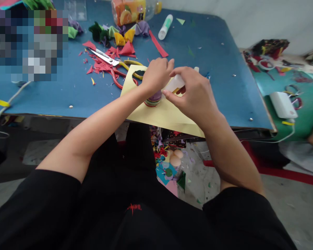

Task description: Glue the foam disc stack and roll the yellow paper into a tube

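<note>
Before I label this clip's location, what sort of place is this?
Likely a paper-craft workspace: scissors, red paper scraps and what looks like a glue stick lie on the blue table.

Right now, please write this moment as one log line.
left hand: at striped item | right hand: holding white item | underneath: yellow paper | nearby: scissors

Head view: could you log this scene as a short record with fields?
Left hand: over a purple-topped striped piece
Right hand: holds a white item, kind unclear
Under hands: yellow sheet, at the near edge of the blue table
Scissors: among red scraps
Far side: tube, bottle, both lying
</note>
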Available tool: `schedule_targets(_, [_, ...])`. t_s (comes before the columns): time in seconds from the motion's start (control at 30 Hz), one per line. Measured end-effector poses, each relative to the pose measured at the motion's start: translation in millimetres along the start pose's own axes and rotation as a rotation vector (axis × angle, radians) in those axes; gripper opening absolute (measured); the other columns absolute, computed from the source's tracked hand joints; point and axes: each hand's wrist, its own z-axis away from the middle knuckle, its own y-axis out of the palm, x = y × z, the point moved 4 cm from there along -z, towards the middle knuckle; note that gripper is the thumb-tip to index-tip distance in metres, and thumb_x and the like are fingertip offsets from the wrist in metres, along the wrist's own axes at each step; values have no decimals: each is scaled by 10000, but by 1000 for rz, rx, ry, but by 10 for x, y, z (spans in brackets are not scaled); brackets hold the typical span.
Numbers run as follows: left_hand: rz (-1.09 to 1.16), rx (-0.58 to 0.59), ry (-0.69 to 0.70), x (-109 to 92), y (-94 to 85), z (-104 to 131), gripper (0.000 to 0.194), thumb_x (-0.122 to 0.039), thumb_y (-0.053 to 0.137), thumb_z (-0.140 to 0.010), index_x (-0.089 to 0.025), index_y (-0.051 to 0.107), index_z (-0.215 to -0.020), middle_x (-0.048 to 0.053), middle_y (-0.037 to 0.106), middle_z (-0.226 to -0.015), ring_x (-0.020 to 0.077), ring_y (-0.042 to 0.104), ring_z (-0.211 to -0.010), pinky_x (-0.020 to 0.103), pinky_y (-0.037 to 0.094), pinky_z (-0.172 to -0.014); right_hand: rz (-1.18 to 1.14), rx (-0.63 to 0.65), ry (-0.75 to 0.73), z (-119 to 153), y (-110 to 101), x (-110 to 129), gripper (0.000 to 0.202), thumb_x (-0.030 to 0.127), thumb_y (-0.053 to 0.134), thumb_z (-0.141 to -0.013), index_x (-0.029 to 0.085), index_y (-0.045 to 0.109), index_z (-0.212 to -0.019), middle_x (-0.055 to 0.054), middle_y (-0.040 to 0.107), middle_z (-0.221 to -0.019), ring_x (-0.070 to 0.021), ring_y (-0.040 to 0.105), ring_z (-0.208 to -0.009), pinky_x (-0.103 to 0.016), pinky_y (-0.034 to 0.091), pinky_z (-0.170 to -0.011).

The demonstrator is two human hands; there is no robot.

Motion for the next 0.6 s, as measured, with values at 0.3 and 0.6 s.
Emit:
schedule_targets(0.3, [69, -50, 22, 100, 52, -82, 470, -296, 466, -962, -254, 286, -530, 39, 471, -623, 221, 508, -727, 370, 377, -744, -22, 53, -5, 53, 10, 130, 249, 298, 663, -790, 250, 530, -995, -63, 638, -1004, -249, 607, -937, -419, 493, -857])
schedule_targets(0.6, [104, -64, -27, 53, 12, 27, 429, -236, 420, -988, -225, 345, -566, 56, 518, -688, 245, 583, -852, 348, 391, -786, -20, 47, 18, 46, 39, -14, 309, 342, 657, -795, 236, 518, -1049, -65, 627, -1006, -260, 615, -944, -445, 482, -883])
